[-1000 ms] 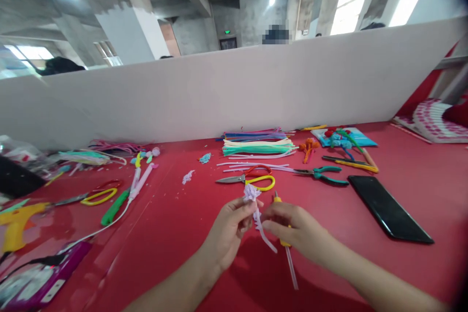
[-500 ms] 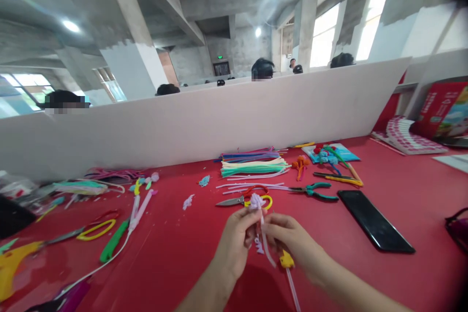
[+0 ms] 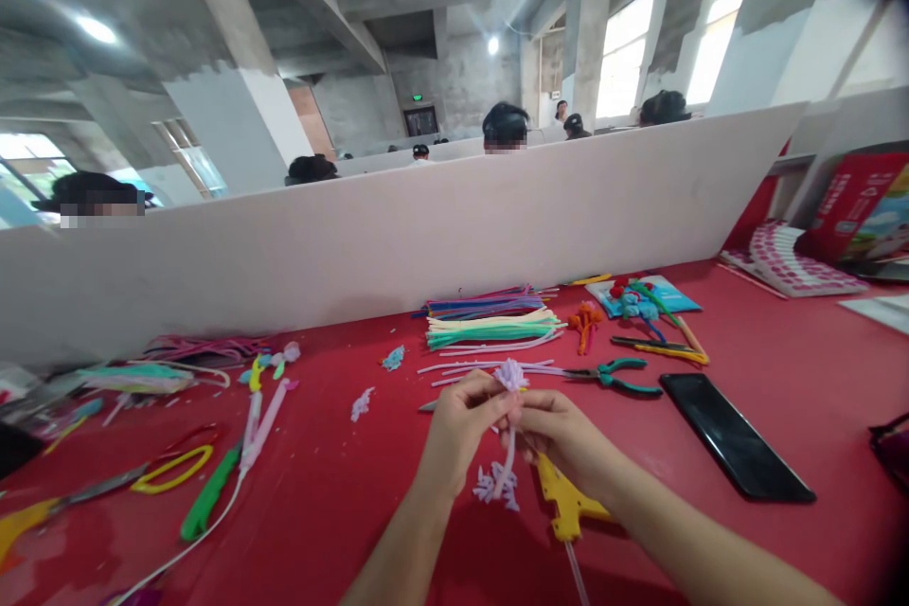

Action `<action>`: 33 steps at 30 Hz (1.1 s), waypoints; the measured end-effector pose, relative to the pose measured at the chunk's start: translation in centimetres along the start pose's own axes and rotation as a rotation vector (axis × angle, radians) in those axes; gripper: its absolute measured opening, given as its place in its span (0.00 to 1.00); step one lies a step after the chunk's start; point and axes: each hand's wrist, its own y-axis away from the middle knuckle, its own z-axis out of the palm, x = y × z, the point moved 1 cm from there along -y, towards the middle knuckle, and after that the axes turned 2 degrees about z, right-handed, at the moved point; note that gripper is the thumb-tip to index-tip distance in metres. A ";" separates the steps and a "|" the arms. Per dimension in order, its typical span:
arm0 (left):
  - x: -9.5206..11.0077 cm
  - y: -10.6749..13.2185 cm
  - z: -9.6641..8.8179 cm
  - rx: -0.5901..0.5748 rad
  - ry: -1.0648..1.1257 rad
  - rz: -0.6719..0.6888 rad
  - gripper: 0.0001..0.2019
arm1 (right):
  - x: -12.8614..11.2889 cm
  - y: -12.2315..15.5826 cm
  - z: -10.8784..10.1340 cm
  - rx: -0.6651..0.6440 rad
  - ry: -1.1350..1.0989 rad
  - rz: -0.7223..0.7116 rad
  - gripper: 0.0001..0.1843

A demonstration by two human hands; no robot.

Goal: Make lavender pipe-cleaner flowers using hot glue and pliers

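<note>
Pinched between both hands is a lilac pipe-cleaner flower, its fluffy head on top and its lilac stem hanging down below my fingers. My left hand is closed around its base from the left. From the right, my right hand grips at the same spot, its fingertips touching those of the left. Under the hands lie short lilac pipe-cleaner pieces. A yellow hot glue gun rests below my right hand, partly covered by it. Scissors behind my hands are mostly hidden, with a blade tip showing.
Behind the hands lie bundled pipe cleaners and teal pliers. A black phone is to the right. Yellow-handled scissors and a green-handled tool with a white cord lie left. A white partition borders the red table.
Both hands have risen slightly with the flower, which has moved a little up and right. More of the glue gun and the lilac pieces now shows, while the scissors behind are more covered.
</note>
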 end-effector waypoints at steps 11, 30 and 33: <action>-2.3 -1.9 -0.4 0.008 0.196 -0.199 0.07 | 1.0 -1.8 -1.6 0.047 -0.033 0.090 0.14; -1.9 -1.7 -0.3 0.079 0.196 -0.211 0.09 | -1.2 -1.4 -2.2 -0.032 0.364 0.030 0.14; -1.7 -1.6 -0.2 0.086 0.200 -0.203 0.09 | -1.3 -1.3 -2.3 -0.042 0.384 0.028 0.15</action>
